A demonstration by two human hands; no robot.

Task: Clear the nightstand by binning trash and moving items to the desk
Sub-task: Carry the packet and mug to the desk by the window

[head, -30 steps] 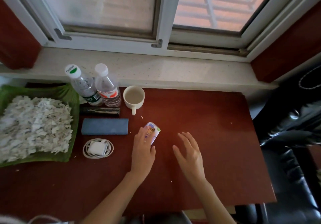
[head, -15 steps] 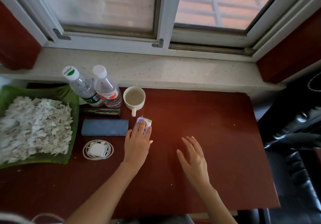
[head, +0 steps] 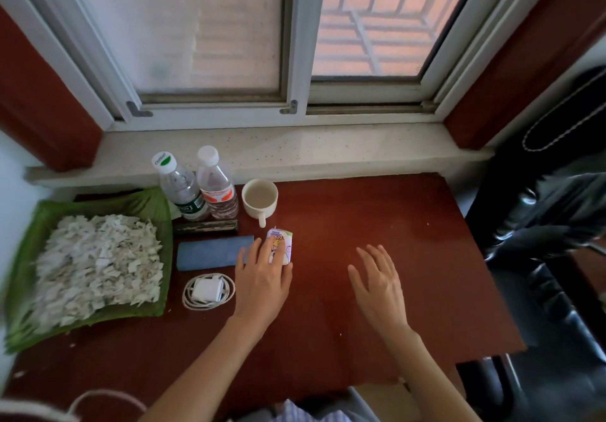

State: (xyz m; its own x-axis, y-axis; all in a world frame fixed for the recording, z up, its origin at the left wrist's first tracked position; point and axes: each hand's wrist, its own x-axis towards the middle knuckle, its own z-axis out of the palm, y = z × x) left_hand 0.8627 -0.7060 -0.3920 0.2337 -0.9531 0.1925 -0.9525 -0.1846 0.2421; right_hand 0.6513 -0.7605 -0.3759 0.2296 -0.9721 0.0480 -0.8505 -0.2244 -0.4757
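A small white and purple packet (head: 285,239) lies flat on the red-brown desk (head: 377,218), just below the cup's handle and right of a blue case (head: 210,253). My left hand (head: 262,277) presses down on the packet. Its fingers lie over the top and its thumb sits at the near right corner, hiding the packet's near half. My right hand (head: 377,280) hovers low over bare desk to the right, with its fingers spread and nothing in it.
Two plastic water bottles (head: 182,192) (head: 218,192) and a white cup (head: 260,200) stand at the back by the window sill (head: 328,153). A dark bar (head: 205,226), a coiled white charger (head: 208,290) and a green tray (head: 154,205) of white scraps sit to the left. A black chair (head: 557,225) is on the right.
My left hand has moved the packet back and to the left, from tilted in my fingers to flat beside the blue case. My right hand has barely shifted.
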